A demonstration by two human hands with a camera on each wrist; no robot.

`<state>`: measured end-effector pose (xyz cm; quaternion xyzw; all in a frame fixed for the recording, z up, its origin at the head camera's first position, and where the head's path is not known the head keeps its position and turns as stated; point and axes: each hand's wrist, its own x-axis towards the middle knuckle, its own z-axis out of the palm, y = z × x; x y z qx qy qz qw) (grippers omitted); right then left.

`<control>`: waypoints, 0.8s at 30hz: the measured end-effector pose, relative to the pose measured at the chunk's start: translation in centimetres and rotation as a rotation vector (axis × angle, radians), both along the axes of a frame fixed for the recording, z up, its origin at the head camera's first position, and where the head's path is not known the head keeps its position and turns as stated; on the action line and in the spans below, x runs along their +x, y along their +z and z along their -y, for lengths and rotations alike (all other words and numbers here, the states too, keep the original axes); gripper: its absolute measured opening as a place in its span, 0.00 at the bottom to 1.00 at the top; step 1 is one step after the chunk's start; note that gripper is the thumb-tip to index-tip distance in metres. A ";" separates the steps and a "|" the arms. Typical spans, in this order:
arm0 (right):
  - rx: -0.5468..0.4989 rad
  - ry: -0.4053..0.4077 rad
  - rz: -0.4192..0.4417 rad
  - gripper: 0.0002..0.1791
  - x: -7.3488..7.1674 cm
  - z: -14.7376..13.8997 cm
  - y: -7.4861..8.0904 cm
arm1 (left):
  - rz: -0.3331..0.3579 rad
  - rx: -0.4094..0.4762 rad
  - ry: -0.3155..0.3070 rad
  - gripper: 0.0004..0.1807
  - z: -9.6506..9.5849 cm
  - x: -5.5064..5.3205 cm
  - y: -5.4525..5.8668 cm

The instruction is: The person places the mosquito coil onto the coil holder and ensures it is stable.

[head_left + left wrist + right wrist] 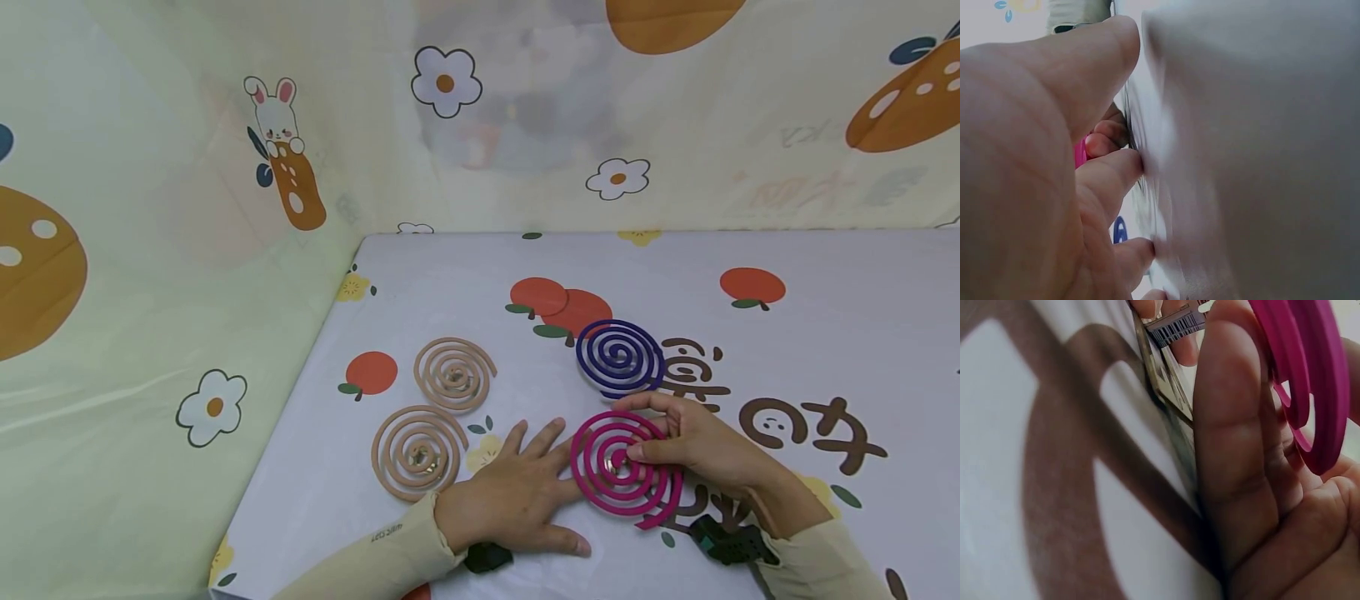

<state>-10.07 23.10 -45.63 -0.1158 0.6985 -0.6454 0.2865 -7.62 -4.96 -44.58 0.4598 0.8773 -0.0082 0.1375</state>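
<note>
My right hand (708,446) pinches a pink mosquito coil (581,458) near its centre, thumb on top. In the right wrist view the coil (1329,381) stands raised off the table, above a flat metal stand (1169,394) with a striped metal piece (1175,326). My left hand (517,496) lies spread, palm down, its fingertips touching the cloth; part of it passes under the coil's left edge. Fingertips show by the metal stand in the right wrist view; whether they press it, I cannot tell. A dark blue coil (619,357) lies just beyond my right hand.
Two tan coils (420,408) (455,340) lie left of my left hand, with shiny metal at their centres. The white printed tablecloth (442,275) meets a patterned cloth wall (187,250) on the left and another (525,200) behind.
</note>
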 end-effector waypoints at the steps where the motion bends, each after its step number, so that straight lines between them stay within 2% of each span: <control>1: 0.000 0.001 -0.001 0.33 0.0 0.0 0.0 | -0.002 -0.002 0.000 0.45 0.0 0.0 0.0; 24: -0.036 -0.022 0.032 0.32 -0.1 0.1 -0.1 | -0.015 -0.003 -0.007 0.45 0.0 -0.1 -0.2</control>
